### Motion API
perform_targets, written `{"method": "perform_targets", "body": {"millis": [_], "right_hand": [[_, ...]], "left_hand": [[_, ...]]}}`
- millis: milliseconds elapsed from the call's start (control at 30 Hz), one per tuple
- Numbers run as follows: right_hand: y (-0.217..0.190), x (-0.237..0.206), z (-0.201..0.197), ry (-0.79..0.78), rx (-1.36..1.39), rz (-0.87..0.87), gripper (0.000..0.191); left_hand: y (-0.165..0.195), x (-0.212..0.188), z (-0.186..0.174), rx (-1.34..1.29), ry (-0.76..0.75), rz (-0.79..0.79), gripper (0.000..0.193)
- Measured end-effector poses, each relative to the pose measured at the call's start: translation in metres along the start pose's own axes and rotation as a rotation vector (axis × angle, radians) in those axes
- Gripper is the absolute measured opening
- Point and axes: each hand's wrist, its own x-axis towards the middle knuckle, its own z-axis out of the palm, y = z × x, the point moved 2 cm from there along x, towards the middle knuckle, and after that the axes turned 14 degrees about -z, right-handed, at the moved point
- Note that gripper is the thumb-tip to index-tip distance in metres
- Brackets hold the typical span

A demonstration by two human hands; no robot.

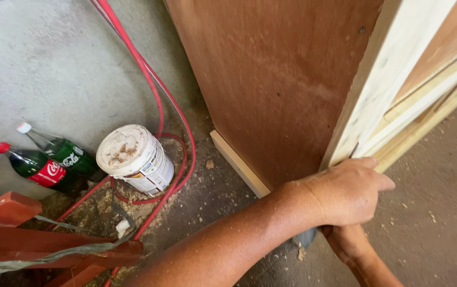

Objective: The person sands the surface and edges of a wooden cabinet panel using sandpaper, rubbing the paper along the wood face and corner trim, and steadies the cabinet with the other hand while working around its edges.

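Your left hand (pixel 348 194) is clenched against the pale frame edge (pixel 366 111) of the brown panel (pixel 276 79), centre right; your right hand (pixel 348 242) sits beneath — its grip I cannot tell. Step: steadying the corner — next, keep it flush.

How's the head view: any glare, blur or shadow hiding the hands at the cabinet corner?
Head view: even daylight, sharp overall; pale frame edge looks slightly overexposed; left hand is clear, right hand is shaded and mostly hidden beneath it; wide-lens bending shows in the red hose.
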Motion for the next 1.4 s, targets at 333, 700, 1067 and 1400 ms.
{"method": "perform_targets", "body": {"millis": [333, 700, 1067, 1400], "right_hand": [[-0.025, 0.007, 0.008, 0.004, -0.006, -0.073, 0.034], [-0.023, -0.002, 0.019, 0.086, -0.025, 0.015, 0.034], [-0.026, -0.001, 0.026, 0.152, 0.006, 0.034, 0.031], [-0.01, 0.005, 0.015, 0.175, 0.035, 0.009, 0.032]], "left_hand": [[0.007, 0.001, -0.015, -0.102, 0.085, 0.048, 0.058], [0.005, 0.001, -0.016, -0.068, 0.103, 0.052, 0.06], [0.006, -0.004, -0.023, -0.181, 0.102, 0.024, 0.064], [0.008, -0.01, -0.03, -0.269, 0.124, 0.062, 0.074]]}}
